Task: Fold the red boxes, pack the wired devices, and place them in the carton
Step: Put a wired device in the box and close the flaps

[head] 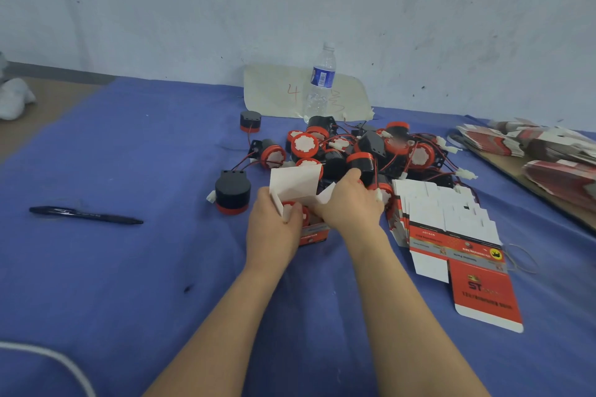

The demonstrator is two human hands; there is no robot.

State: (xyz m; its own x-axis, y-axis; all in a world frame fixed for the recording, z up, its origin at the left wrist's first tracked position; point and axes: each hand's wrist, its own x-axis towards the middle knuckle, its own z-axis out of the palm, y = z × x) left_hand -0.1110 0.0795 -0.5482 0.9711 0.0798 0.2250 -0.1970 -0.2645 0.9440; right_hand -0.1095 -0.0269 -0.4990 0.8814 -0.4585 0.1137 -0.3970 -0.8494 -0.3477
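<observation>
1. Packing looks to be the step in hand: a wired device [292, 208] sits inside the open red box [314, 233], whose white lid flap [295, 184] stands up.
2. The left grip [274, 226] curls round the box's left wall; the right grip [350, 203] pinches its right flap.
3. The next move probably calls for tucking the flaps in and closing the lid.
4. The box stands on the blue worktop [145, 155], just before the device pile [364, 148].

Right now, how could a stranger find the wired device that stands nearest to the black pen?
On the blue cloth, find the heap of black-and-red wired devices before the water bottle. At the heap's left edge, toward the black pen, one wired device stands apart. Unlike the tumbled ones, it sits upright, red ring down, black top up, beside the left hand.
</observation>
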